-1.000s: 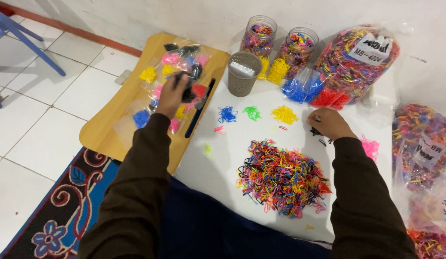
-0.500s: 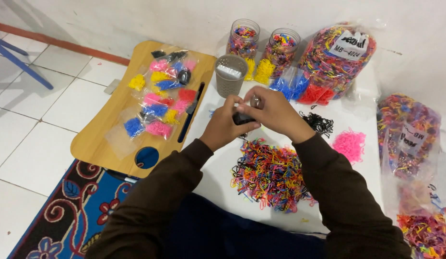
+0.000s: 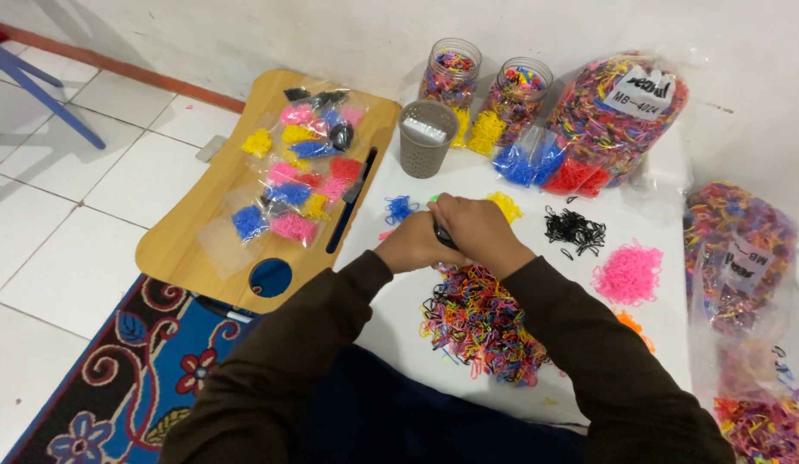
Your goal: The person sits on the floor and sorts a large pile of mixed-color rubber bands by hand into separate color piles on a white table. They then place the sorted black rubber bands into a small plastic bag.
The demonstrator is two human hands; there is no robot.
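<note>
A wooden lap tray [image 3: 186, 249] lies left of the white bench [image 3: 666, 283], carrying small clear packets of sorted bands [image 3: 296, 185] in yellow, pink, blue, red and black. At the back stand two clear jars [image 3: 451, 70] of mixed bands, a grey mesh cup [image 3: 423, 142] and a large clear bag of bands [image 3: 619, 116]. More bags [image 3: 736, 258] crowd the right edge. A patterned rug [image 3: 116, 378] covers white floor tiles [image 3: 39, 215]; the blue frame [image 3: 30, 86] top left may be a chair.
</note>
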